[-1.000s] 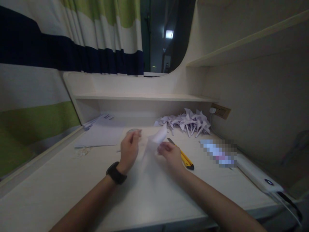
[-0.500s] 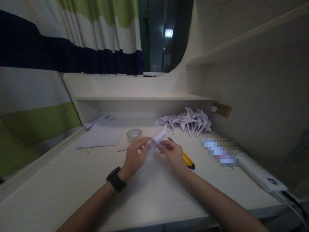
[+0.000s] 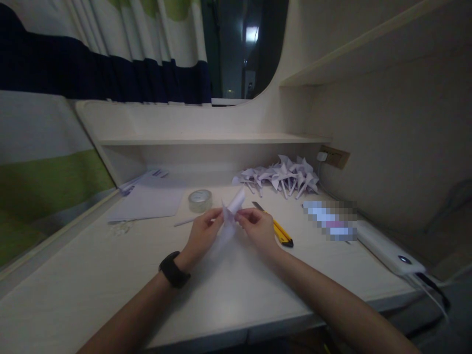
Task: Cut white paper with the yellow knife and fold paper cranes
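Note:
A small piece of white paper stands bent upward between both hands above the middle of the pale desk. My left hand, with a black watch on its wrist, pinches the paper's left side. My right hand pinches the right side, fingertips nearly touching the left ones. A roll of clear tape lies just beyond the left hand. A yellow utility knife lies on the desk right beside the right hand.
A pile of folded white paper shapes sits at the back right under a low shelf. Flat paper sheets lie at the back left. A white power bank with a cable rests near the right edge. A striped curtain hangs on the left.
My left hand moved right from over the tape roll and took hold of the paper. Both hands have closed together on it, and the paper now stands more tightly folded.

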Motion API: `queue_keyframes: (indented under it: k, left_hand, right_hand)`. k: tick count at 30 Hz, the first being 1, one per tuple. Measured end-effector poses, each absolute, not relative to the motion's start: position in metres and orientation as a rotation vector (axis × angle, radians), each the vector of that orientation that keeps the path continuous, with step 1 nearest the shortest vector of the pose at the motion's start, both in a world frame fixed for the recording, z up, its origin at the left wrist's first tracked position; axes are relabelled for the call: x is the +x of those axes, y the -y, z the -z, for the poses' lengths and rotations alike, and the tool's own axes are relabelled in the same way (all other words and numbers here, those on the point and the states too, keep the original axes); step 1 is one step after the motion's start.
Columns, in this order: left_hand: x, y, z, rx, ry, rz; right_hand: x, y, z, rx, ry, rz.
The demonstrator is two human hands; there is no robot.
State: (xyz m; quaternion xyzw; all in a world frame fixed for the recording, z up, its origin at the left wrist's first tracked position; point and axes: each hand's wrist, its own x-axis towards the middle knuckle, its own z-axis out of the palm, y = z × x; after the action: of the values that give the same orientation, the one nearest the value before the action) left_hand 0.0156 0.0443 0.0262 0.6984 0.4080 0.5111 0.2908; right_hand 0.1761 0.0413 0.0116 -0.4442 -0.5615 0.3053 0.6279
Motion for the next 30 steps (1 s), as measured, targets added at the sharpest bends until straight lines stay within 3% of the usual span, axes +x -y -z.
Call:
queue_keyframes:
  k: [30]
  left_hand:
    - [0.017, -0.046, -0.021, 1.664, -1.060, -1.298]
  right_hand:
    - [0.173, -0.031, -0.005, -1.046, 1.507, -0.499]
